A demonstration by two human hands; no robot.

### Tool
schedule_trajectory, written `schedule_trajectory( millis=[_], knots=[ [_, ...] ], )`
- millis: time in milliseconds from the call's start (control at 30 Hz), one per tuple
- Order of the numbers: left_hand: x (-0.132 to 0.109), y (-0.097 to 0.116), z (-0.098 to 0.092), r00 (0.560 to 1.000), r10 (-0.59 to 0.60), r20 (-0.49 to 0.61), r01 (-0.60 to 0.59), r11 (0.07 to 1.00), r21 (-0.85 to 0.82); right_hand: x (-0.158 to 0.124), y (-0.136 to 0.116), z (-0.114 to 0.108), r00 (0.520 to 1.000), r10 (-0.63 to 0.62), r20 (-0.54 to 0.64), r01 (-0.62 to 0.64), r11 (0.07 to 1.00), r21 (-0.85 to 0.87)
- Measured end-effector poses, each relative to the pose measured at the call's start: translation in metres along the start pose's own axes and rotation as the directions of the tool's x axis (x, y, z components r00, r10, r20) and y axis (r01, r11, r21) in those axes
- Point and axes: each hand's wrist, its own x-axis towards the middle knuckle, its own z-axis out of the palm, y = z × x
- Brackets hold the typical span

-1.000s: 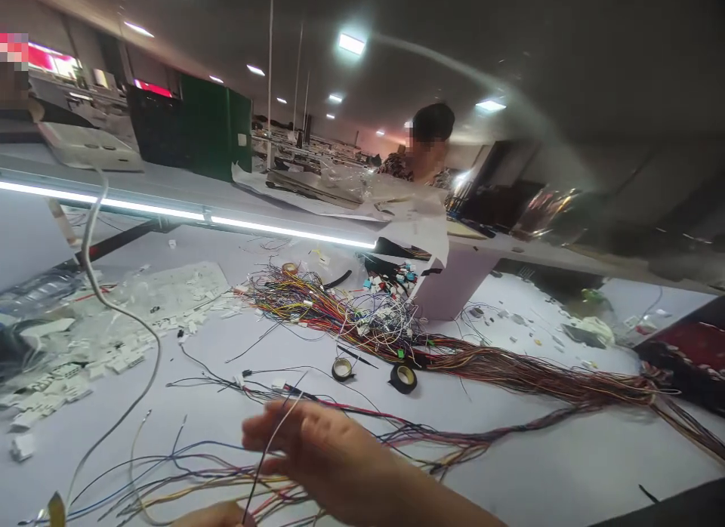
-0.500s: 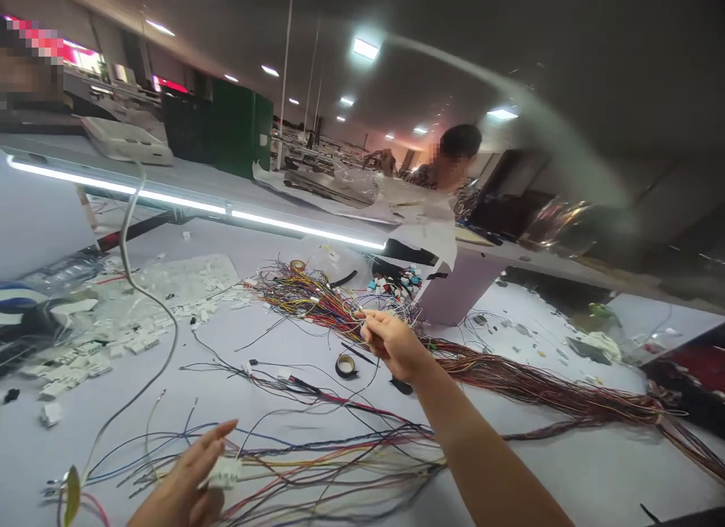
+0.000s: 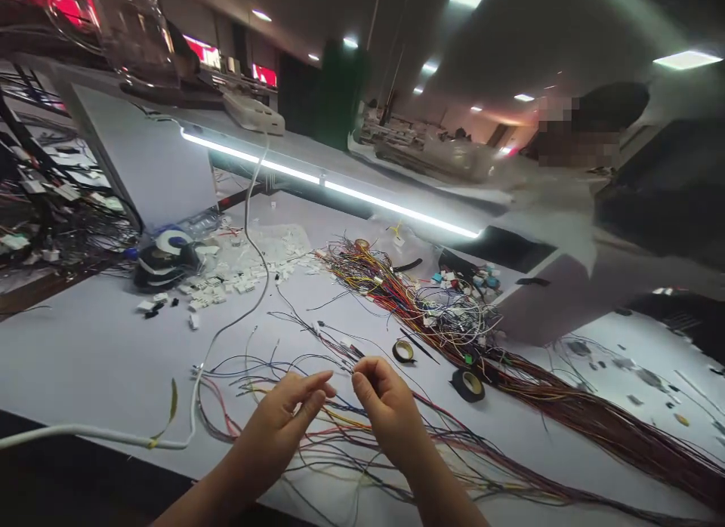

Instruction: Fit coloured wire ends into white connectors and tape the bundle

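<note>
My right hand is above the wires at the middle of the table, thumb and forefinger pinched. Thin wire ends show at its fingertips and seem to be held there. Facing it, a short gap away, is my left hand. Its forefinger points forward with the thumb close below; whatever lies between them is hidden. Loose coloured wires, blue, yellow, red and black, spread under both hands. Just beyond lies a thin dark harness with small connectors.
A thick wire bundle runs from centre to right. Two tape rolls lie beside it. White connectors are scattered at left. A white cable hangs from the shelf across the table. Under the shelf glows a light strip. A person is beyond.
My right hand has come back from the thick bundle toward my left hand. My left hand has moved in to meet it; the white connector seen at it earlier is out of sight. The view has turned left.
</note>
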Motion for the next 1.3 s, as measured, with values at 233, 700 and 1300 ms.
schedule_trajectory(
  millis=[233,700,1300],
  knots=[
    [-0.001,-0.004,0.001,0.98,-0.178,0.089,0.196,0.941,-0.274,-0.012,0.003,0.021,0.993,-0.11,0.038,0.115,0.974,-0.193],
    [-0.007,-0.012,0.002,0.901,-0.346,0.261,0.416,0.516,-0.749,-0.004,0.011,0.025,0.988,0.152,0.005,-0.152,0.981,0.12],
    [-0.013,-0.018,0.006,0.879,-0.428,0.211,0.426,0.505,-0.75,-0.023,0.01,0.022,0.85,-0.527,-0.014,0.415,0.686,-0.598]
  ],
)
